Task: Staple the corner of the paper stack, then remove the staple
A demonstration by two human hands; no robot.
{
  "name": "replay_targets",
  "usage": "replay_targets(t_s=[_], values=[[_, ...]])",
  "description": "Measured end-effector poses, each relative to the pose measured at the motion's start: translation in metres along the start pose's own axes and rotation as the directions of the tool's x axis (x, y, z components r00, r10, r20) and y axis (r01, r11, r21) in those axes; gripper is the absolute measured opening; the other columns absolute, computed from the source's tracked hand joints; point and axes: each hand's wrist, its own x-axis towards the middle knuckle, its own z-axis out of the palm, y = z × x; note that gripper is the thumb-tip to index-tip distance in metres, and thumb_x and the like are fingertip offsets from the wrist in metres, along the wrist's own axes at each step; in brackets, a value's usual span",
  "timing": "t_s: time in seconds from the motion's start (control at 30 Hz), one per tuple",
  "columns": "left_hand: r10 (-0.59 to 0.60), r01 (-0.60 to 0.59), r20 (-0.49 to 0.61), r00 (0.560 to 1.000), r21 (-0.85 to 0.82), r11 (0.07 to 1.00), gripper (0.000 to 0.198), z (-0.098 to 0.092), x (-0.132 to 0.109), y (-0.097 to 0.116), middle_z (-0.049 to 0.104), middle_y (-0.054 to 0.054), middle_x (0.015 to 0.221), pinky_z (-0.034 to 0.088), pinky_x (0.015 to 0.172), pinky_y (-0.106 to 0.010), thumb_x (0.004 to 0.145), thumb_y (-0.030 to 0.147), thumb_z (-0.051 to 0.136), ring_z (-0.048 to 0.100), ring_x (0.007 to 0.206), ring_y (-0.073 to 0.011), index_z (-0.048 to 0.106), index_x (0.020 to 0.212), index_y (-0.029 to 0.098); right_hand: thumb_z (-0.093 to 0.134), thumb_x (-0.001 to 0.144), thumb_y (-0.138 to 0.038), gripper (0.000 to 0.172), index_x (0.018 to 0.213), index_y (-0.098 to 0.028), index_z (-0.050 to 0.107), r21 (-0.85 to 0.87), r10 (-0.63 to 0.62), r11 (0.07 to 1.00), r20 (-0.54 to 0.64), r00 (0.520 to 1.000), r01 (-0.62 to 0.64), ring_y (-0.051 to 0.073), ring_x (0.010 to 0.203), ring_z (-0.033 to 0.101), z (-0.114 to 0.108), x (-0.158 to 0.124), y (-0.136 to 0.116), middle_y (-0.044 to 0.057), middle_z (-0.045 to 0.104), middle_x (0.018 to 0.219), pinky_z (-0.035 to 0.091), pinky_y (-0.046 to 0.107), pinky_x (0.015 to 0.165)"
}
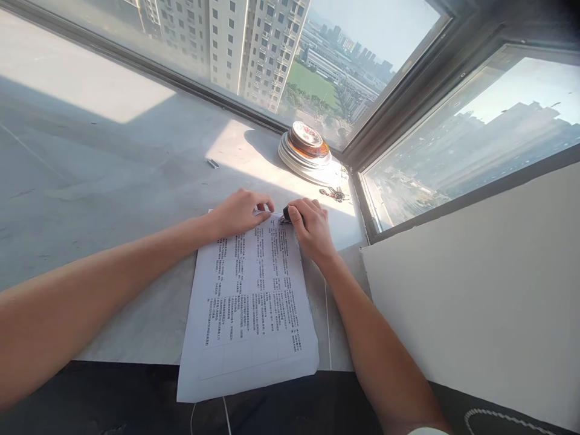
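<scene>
Printed paper (254, 302) lies on the grey stone sill, its near end hanging past the front edge. My right hand (312, 226) is wrapped round a small black stapler (285, 216) at the paper's far right corner. The stapler's metal jaw sits over the paper's edge; whether it is pressed down I cannot tell. Beside it, my left hand (242, 212) rests on the far edge of the paper, thumb and fingers curled close to that edge. A thumb and forefinger seem to pinch the sheet there.
A stack of plates (304, 154) with an amber dish stands by the window corner. Keys (334, 193) lie just in front of it. A small strip of staples (212, 164) lies on the sill (113, 163). At right, a white wall (480, 284) borders the sill.
</scene>
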Motion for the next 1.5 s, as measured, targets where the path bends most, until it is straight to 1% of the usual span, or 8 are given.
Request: replay_targets(t_s=[0.23, 0.47, 0.73, 0.93, 1.17, 1.23, 1.4, 1.5], values=[[-0.002, 0.002, 0.006, 1.0, 0.003, 1.0, 0.025, 0.0003, 0.0002, 0.0, 0.083, -0.008, 0.095, 0.054, 0.101, -0.046, 0.097, 0.032, 0.067, 0.075, 0.092, -0.0253, 0.085, 0.112, 0.023, 0.034, 0.117, -0.053, 0.042, 0.1, -0.029, 0.064, -0.004, 0.007, 1.0, -0.017, 1.0, -0.007, 0.027, 0.1, 0.059, 0.0038, -0.0003, -0.0013, 0.004, 0.069, 0.097, 0.037, 0.044, 0.093], [-0.039, 0.039, -0.014, 0.999, -0.016, 0.999, 0.026, -0.0019, -0.0008, 0.0021, 0.082, -0.01, 0.096, 0.057, 0.091, -0.043, 0.095, 0.032, 0.068, 0.075, 0.092, -0.0264, 0.085, 0.11, 0.02, 0.034, 0.117, -0.056, 0.044, 0.102, -0.03, 0.066, 0.03, 0.027, 0.999, -0.037, 0.999, -0.026, 0.027, 0.102, 0.059, 0.0049, -0.0004, 0.0, 0.003, 0.07, 0.1, 0.037, 0.045, 0.094], [-0.044, 0.045, -0.024, 0.999, 0.024, 0.999, 0.025, -0.0028, -0.0008, 0.0018, 0.083, -0.01, 0.096, 0.057, 0.089, -0.041, 0.094, 0.032, 0.068, 0.075, 0.094, -0.0269, 0.086, 0.107, 0.021, 0.034, 0.117, -0.055, 0.045, 0.099, -0.029, 0.067, 0.034, 0.043, 0.999, -0.041, 0.998, -0.041, 0.027, 0.101, 0.06, 0.0028, -0.001, -0.0003, 0.004, 0.07, 0.096, 0.039, 0.044, 0.093], [-0.044, 0.045, -0.033, 0.998, 0.008, 0.999, 0.024, -0.0031, -0.0011, 0.0017, 0.083, -0.009, 0.096, 0.056, 0.089, -0.04, 0.092, 0.032, 0.069, 0.074, 0.095, -0.0267, 0.086, 0.105, 0.022, 0.035, 0.116, -0.052, 0.049, 0.079, -0.025, 0.053, 0.037, 0.067, 0.997, -0.069, 0.995, -0.065, 0.025, 0.091, 0.057, 0.0021, -0.0009, -0.0028, 0.004, 0.061, 0.081, 0.039, 0.042, 0.085], [-0.068, 0.069, -0.02, 0.997, 0.014, 0.998, 0.025, -0.004, -0.0014, 0.0037, 0.082, -0.011, 0.098, 0.057, 0.088, -0.043, 0.093, 0.033, 0.068, 0.073, 0.094, -0.0277, 0.086, 0.105, 0.021, 0.028, 0.117, -0.051, 0.055, 0.07, -0.024, 0.04, 0.042, 0.15, 0.988, -0.13, 0.98, -0.146, 0.025, 0.082, 0.055, 0.0044, -0.0007, 0.0016, 0.005, 0.054, 0.072, 0.042, 0.044, 0.082], [-0.068, 0.068, -0.014, 0.998, 0.017, 0.998, 0.026, -0.0039, -0.0018, 0.0037, 0.082, -0.011, 0.098, 0.057, 0.088, -0.042, 0.093, 0.034, 0.068, 0.073, 0.095, -0.0276, 0.086, 0.106, 0.02, 0.027, 0.117, -0.051, 0.056, 0.07, -0.024, 0.041, 0.018, 0.15, 0.989, -0.122, 0.981, -0.149, 0.025, 0.082, 0.056, 0.0044, -0.0006, 0.0023, 0.005, 0.054, 0.072, 0.042, 0.044, 0.082], [-0.051, 0.052, -0.016, 0.999, 0.012, 0.999, 0.024, -0.0022, -0.0018, 0.0031, 0.083, -0.01, 0.098, 0.057, 0.089, -0.042, 0.093, 0.033, 0.069, 0.074, 0.095, -0.0271, 0.086, 0.106, 0.022, 0.023, 0.118, -0.054, 0.057, 0.081, -0.026, 0.056, -0.005, 0.094, 0.995, -0.072, 0.993, -0.095, 0.026, 0.092, 0.059, 0.0049, -0.001, -0.0011, 0.006, 0.062, 0.083, 0.042, 0.045, 0.086], [-0.042, 0.042, -0.02, 0.999, 0.009, 0.999, 0.024, -0.0009, -0.001, 0.0028, 0.083, -0.009, 0.097, 0.057, 0.09, -0.042, 0.093, 0.033, 0.069, 0.074, 0.094, -0.0272, 0.086, 0.106, 0.022, 0.02, 0.118, -0.056, 0.059, 0.085, -0.026, 0.059, -0.016, 0.088, 0.996, -0.056, 0.995, -0.089, 0.027, 0.095, 0.059, 0.0064, -0.0013, -0.0034, 0.006, 0.063, 0.086, 0.04, 0.046, 0.088]])
